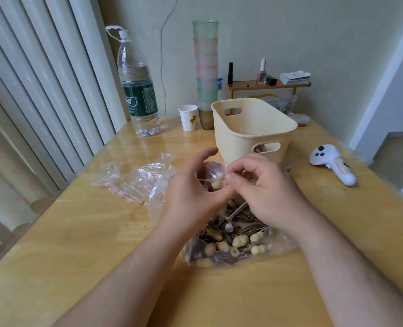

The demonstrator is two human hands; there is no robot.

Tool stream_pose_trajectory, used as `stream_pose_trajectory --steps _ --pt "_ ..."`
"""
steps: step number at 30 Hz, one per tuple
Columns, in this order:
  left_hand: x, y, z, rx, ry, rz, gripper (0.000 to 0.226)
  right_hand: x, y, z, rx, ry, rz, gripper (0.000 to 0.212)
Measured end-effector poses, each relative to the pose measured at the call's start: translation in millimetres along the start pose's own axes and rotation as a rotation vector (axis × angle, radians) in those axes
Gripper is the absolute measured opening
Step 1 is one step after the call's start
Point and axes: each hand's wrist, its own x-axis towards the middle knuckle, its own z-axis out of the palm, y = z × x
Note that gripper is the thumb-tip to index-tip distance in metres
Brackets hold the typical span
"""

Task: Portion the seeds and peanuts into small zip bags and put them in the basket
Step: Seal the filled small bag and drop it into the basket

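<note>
Both hands meet over the middle of the wooden table (pixel 82 232), working a small zip bag (pixel 215 175) between them. The left hand (pixel 191 192) curls its thumb and fingers around the bag's left side, the index finger lifted and bent above it. The right hand (pixel 264 185) pinches the bag's top edge between thumb and curled fingers. Pale peanuts show through the clear plastic of the small bag, which is held just in front of the basket.

The cream basket (pixel 254 128) stands at twelve o'clock from the hands, close behind them; something dark shows through its front handle slot, but what it is cannot be told.

At six o'clock from the hands, just below them, a large clear bag (pixel 233 237) lies open on the table, holding striped sunflower seeds and peanuts in the shell. A metal spoon (pixel 231 223) rests in it, bowl down among the seeds, its handle running up under the right hand.

At nine o'clock lies a loose heap of empty zip bags (pixel 129 182) with red seal strips.

Farther back, at eleven o'clock, stand a big water bottle (pixel 138 90), a paper cup (pixel 188 117) and a tall stack of coloured cups (pixel 206 72). At two o'clock a white handheld controller (pixel 332 164) lies on the table, well apart from the basket.
</note>
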Motion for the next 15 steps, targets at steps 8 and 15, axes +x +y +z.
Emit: stream_pose_trajectory --steps 8,15 --pt "5.8 -2.0 -3.8 -0.523 -0.168 -0.206 0.029 0.7 1.1 -7.1 -0.074 0.148 -0.106 0.007" --pt "7.3 -1.3 -5.5 -0.698 -0.13 -0.263 0.023 2.0 5.6 -2.2 0.083 0.204 -0.038 0.016"
